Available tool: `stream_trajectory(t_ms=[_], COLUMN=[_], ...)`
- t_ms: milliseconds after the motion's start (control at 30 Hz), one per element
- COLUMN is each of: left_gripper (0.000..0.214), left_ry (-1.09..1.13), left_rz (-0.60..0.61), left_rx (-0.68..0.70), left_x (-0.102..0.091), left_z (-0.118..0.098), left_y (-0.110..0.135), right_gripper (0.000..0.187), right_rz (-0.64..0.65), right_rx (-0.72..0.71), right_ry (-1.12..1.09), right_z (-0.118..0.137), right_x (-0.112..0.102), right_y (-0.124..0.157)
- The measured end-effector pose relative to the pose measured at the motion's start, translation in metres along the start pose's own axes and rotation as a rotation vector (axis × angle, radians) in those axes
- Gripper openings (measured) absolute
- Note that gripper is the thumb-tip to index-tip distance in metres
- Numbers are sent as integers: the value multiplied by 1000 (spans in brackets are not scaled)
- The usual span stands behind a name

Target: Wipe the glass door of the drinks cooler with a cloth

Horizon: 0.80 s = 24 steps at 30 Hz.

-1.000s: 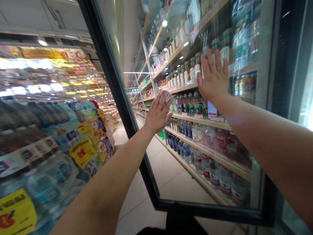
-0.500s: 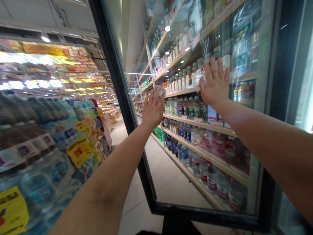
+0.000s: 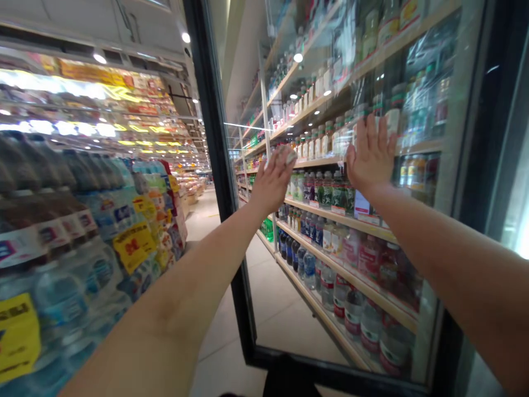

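A glass door [image 3: 289,314] with a black frame stands swung out in front of me. My left hand [image 3: 273,179] presses a crumpled whitish cloth [image 3: 291,156], perhaps a tissue, against the pane. Only a bit of the cloth shows past the fingertips. To the right, my right hand [image 3: 371,157] rests flat on the same glass with its fingers spread, holding nothing. Rows of bottled drinks [image 3: 330,190] on wooden shelves appear in the glass; whether seen through it or mirrored I cannot tell for all of them.
Stacked packs of bottled water [image 3: 61,298] and dark drinks stand at my left, with a yellow price sign [image 3: 134,245] on them. A tiled floor aisle [image 3: 204,215] runs between the stacks and the door. The black door frame [image 3: 221,165] borders the pane.
My left hand with the cloth has shifted slightly right and up relative to the door frame. My right hand stays flat on the glass. The whole view has turned a little.
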<state>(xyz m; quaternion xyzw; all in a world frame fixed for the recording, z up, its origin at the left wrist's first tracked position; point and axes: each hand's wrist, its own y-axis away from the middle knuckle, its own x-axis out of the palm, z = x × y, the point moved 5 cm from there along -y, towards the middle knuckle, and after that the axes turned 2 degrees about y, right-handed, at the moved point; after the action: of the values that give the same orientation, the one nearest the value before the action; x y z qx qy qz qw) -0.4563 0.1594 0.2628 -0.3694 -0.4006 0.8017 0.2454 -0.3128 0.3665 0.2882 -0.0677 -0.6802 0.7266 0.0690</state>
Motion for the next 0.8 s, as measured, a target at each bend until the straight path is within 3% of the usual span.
stream_trajectory(t_ms=[67,133,300,367,467,533,633,700,800], left_gripper=[63,62,63,65,65,64,62,59,57], left_ry=[29,50,66,60,63,76,78,61,33], left_rz=[-78,-83,69,69,-35,-107,-115,-87,-77], left_rx=[-180,-184,202,242,92,-25,-90,-102,-112], left_x=[-5,-3,13,13,5,-1,-5,-4,-4], left_z=[16,13,-34,-37,-22,-13,-10,-13,-19], left_y=[1,8,20,12,-7,-14,-11,-6,-1], right_gripper=[67,65,63,61,58,57,61,65,63], right_rz=[12,27,55,87,202,218,-12,11,34], right_rx=[6,11,-12,-59,-245,-303,-5,116,218], right_ry=[22,38,115,177,261,311,413,423,382], right_z=[-1,0,4,-2,-25,-54,-115,-142,-157], right_x=[0,0,-3,-9,-28,-53,-102,-116,-120], right_y=[1,2,3,-3,-11,-11,-5,6,21])
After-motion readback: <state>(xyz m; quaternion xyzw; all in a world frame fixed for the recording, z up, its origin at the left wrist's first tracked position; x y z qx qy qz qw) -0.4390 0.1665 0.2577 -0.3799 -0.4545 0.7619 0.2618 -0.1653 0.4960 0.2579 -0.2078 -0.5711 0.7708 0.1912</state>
